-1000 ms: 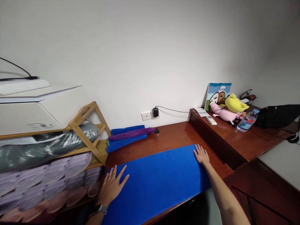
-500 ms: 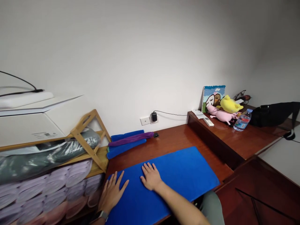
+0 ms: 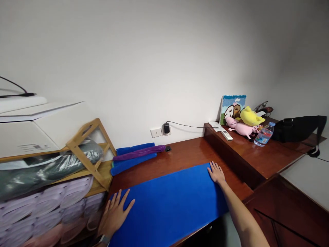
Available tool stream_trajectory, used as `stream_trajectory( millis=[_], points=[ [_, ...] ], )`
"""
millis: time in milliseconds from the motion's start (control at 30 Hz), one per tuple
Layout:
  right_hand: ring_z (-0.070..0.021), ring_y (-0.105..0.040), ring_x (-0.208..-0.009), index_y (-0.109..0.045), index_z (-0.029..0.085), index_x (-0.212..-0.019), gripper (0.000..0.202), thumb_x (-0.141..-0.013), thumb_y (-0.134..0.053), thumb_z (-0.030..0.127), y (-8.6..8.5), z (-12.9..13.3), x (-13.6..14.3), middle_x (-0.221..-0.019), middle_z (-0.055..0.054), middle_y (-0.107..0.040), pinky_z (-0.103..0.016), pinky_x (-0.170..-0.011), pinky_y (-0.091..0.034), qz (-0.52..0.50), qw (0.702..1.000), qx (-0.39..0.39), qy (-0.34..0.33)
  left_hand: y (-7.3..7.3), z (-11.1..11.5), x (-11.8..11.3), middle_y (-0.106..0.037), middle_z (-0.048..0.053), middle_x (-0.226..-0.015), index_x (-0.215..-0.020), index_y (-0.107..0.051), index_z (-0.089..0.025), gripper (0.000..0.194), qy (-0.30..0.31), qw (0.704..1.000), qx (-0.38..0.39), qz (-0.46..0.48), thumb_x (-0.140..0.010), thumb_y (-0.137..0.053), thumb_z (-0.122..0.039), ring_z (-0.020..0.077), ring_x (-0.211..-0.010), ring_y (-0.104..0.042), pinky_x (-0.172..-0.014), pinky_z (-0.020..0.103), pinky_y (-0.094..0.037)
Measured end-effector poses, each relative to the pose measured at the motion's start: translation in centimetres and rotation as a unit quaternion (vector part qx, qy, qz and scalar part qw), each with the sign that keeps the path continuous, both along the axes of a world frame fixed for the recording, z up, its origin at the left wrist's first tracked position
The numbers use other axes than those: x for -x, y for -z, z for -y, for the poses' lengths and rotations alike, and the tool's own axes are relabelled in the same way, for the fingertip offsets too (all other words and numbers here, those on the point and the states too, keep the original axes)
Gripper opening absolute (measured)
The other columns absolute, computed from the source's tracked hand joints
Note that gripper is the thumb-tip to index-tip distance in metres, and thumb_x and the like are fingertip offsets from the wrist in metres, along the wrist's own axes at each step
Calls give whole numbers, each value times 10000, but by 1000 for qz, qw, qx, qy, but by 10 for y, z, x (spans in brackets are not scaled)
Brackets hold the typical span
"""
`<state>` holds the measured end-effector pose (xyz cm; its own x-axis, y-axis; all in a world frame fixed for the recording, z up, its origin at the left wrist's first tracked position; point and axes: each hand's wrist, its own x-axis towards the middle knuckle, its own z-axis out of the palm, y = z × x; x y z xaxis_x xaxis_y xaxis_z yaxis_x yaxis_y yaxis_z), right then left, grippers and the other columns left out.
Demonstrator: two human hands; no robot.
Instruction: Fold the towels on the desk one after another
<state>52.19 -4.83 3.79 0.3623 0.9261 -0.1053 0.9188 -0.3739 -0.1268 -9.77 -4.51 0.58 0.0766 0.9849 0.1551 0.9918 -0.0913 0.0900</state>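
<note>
A blue cloth, which looks like a towel (image 3: 169, 199), lies spread flat over the front of the brown desk (image 3: 185, 154). My left hand (image 3: 115, 211) rests on its left end, fingers stretched apart. At the far right corner of the cloth, my right hand (image 3: 216, 172) lies palm down with the fingers extended. Neither hand grips anything. Behind the cloth, near the wall, are folded blue cloths (image 3: 135, 164) with a purple cloth (image 3: 140, 152) between them.
On the left stands a wooden shelf (image 3: 102, 178) with lilac slippers (image 3: 51, 202) and a white box (image 3: 25, 137). A raised desk section (image 3: 257, 157) at right bears plush toys (image 3: 243, 128), a water bottle (image 3: 264, 134), a remote (image 3: 226, 135) and a black bag (image 3: 295, 128). A plugged charger (image 3: 166, 128) trails a cable.
My right hand has slid from the middle of the blue cloth to its far right corner. My left hand stays on the left end. The view has shifted slightly.
</note>
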Motion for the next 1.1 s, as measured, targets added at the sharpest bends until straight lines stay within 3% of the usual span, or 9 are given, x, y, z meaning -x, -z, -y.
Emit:
stream_trajectory(
  millis=[200,400,500,600,700,800,867,933,1100],
  points=[
    [-219,-123,-1648,-174,226,-1722,712,-1089,-145,550,11,3,-6,-1787,-1,-141,-423,-1326,-85,6,1000,-6,-2,-5,5,-5,-348,144,-1744,-1630,-417,-227,855,-8,1000,11,-8,-921,-391,-704,371,-1608,-312,-1294,584,-234],
    [-260,-124,-1649,-221,182,-1712,693,-1077,-180,455,-8,-2,10,-1779,-50,-173,-495,-1322,-78,7,1000,21,14,-27,3,-6,-393,146,-1722,-1610,-457,-250,790,-11,998,57,2,-962,-388,-696,354,-1584,-370,-1275,553,-299],
    [-288,-126,-1648,-323,105,-1679,668,-1059,-221,333,-27,-9,78,-1764,-109,-215,-506,-1323,-48,25,998,-43,-29,-35,-5,0,-529,157,-1634,-1539,-561,-214,694,24,999,32,5,-1000,-368,-606,322,-1538,-453,-1288,528,-293],
    [-292,-189,-1635,-343,91,-1670,653,-1065,-264,322,-34,-4,194,-1741,-133,-274,-494,-1329,-93,-38,975,-112,-186,-29,-11,6,-544,141,-1625,-1508,-595,-201,655,57,998,-8,15,-1010,-359,-553,304,-1544,-446,-1298,529,-293],
    [-271,-243,-1622,-332,183,-1682,663,-1094,-296,488,-25,6,306,-1728,-92,-319,-505,-1330,-146,-132,924,-114,-341,-14,-11,8,-475,138,-1674,-1565,-526,-202,677,41,999,-2,25,-1014,-343,-550,317,-1567,-409,-1288,547,-318],
    [-245,-203,-1633,-305,185,-1688,697,-1103,-252,560,-12,11,357,-1736,-89,-293,-504,-1335,-131,-167,902,-87,-388,-4,-9,10,-418,139,-1707,-1609,-458,-215,684,30,999,0,27,-1022,-332,-543,325,-1585,-376,-1292,565,-299],
    [-232,-174,-1639,-289,183,-1692,701,-1106,-235,563,-8,8,346,-1745,-84,-266,-495,-1339,-103,-161,910,-76,-374,-1,-8,10,-401,144,-1715,-1620,-438,-224,687,32,999,-3,24,-1023,-334,-548,329,-1589,-366,-1292,574,-290],
    [-224,-165,-1641,-279,193,-1696,692,-1107,-233,552,-7,2,302,-1751,-74,-252,-483,-1338,-87,-140,929,-72,-334,-1,-9,10,-393,148,-1720,-1626,-427,-226,692,35,999,-7,24,-1021,-334,-550,333,-1590,-365,-1293,574,-282],
    [-224,-134,-1646,-225,174,-1708,688,-1105,-209,505,-9,-5,125,-1766,-53,-206,-459,-1333,-78,-47,987,-33,-152,4,-14,11,-378,151,-1729,-1624,-430,-208,731,25,999,-10,18,-999,-306,-566,327,-1596,-352,-1306,545,-251]
  ],
)
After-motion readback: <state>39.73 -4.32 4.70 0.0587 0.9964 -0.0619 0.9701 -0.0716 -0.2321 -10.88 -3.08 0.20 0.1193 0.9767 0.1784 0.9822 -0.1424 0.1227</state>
